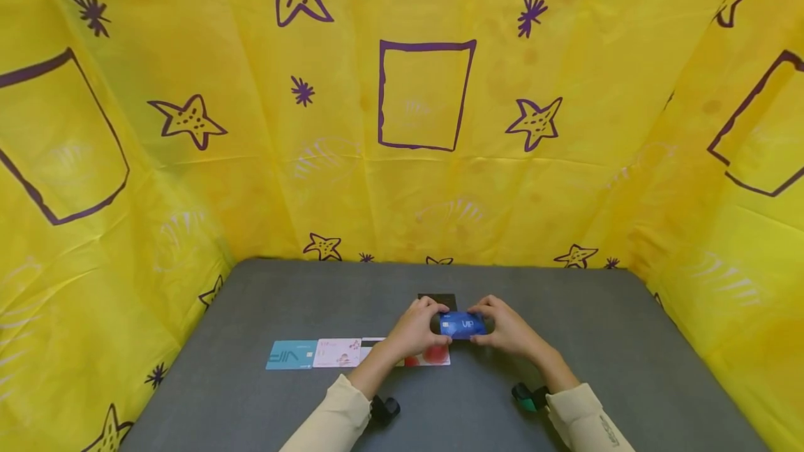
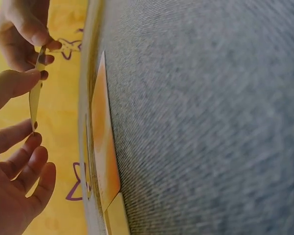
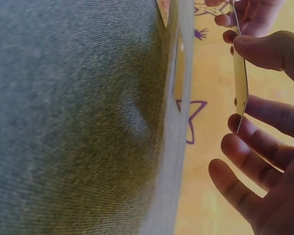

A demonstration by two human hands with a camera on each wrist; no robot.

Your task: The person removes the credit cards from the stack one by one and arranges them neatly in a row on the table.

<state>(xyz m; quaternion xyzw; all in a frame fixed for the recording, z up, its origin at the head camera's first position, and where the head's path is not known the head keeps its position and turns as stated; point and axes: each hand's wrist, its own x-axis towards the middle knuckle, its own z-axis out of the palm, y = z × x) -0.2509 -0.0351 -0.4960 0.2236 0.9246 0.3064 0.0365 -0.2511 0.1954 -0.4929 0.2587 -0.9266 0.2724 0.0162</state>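
A blue VIP card [image 1: 461,325] is held up above the table between both hands in the head view. My left hand [image 1: 412,328] pinches its left end between thumb and fingers. At the other end, my right hand [image 1: 507,328] grips it the same way. Both wrist views show the card [image 2: 35,100] edge-on, lifted off the surface. Left of the hands lies a row with a teal VIP card [image 1: 291,355], a pink card [image 1: 338,353], a dark-striped card [image 1: 372,342] and a red-and-white card [image 1: 436,355]. The left forearm and hand partly cover the last two.
A black card [image 1: 437,298] lies on the grey table [image 1: 565,312] just behind the held card, its near part hidden. Yellow curtains [image 1: 427,194] with purple starfish drawings enclose the table at the back and both sides. Dark bands sit at both wrists.
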